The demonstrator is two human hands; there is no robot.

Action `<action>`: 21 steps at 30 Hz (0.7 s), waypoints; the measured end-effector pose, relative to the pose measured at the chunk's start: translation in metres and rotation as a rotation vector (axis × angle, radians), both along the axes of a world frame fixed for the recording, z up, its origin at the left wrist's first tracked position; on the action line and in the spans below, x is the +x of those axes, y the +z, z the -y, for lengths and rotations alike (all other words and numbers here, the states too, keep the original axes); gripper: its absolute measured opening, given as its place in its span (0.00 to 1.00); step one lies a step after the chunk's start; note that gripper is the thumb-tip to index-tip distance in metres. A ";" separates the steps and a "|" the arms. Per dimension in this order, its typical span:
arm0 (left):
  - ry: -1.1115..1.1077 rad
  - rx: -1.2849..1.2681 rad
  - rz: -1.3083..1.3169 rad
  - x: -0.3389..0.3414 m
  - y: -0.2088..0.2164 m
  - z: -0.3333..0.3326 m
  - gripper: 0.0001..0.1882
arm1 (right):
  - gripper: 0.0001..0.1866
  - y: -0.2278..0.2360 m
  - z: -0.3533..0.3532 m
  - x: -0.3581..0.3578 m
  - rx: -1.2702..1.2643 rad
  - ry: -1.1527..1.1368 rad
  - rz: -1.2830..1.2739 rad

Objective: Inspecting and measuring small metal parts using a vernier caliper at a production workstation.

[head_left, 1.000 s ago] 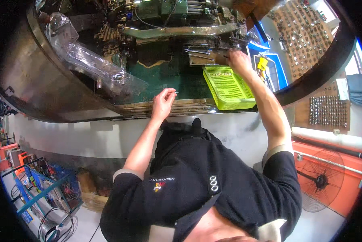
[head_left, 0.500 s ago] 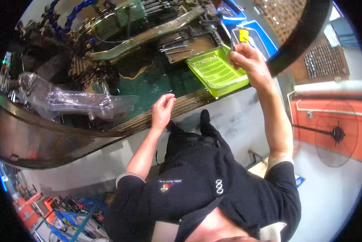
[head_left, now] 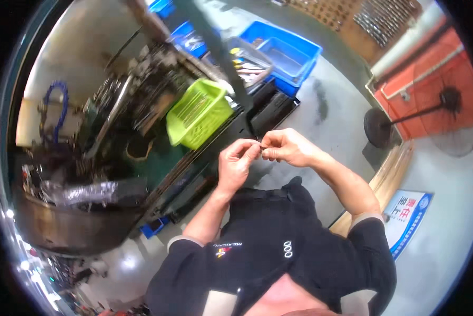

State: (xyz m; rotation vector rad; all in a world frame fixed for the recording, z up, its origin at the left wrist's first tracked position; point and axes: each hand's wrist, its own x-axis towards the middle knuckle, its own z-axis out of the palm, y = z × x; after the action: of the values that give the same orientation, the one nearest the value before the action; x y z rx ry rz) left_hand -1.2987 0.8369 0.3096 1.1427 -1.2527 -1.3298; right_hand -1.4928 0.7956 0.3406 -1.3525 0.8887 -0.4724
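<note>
My left hand (head_left: 236,164) and my right hand (head_left: 289,147) meet in front of my body, fingertips pinched together. Between them is a small dark piece (head_left: 261,148), too small to name. Both hands are closed, and each thumb and forefinger presses at that piece. To the left of the hands, a lime-green plastic basket (head_left: 207,124) with slotted walls sits at the edge of the machine bench. What lies inside the basket cannot be made out.
Beyond the basket stand a grey tray (head_left: 257,79) of tools and a blue bin (head_left: 299,68). A dark upright post (head_left: 226,58) rises nearby. A plastic-wrapped machine part (head_left: 89,192) lies at left. A standing fan (head_left: 450,99) and a printed board (head_left: 407,221) are at right.
My view has swung to the right. My right hand has come back from above the green basket and down to my left hand, and their fingertips now touch around a small piece.
</note>
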 end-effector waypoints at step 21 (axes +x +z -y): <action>0.166 0.259 -0.214 -0.276 -0.099 0.235 0.15 | 0.10 -0.086 0.209 -0.251 -0.217 -0.267 -0.174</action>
State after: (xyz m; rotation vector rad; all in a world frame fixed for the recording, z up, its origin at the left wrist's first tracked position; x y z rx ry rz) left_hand -1.5747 0.6022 0.2102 1.2172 -0.8313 -1.4737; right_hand -1.7442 0.5870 0.2543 -1.4956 1.1973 -0.6795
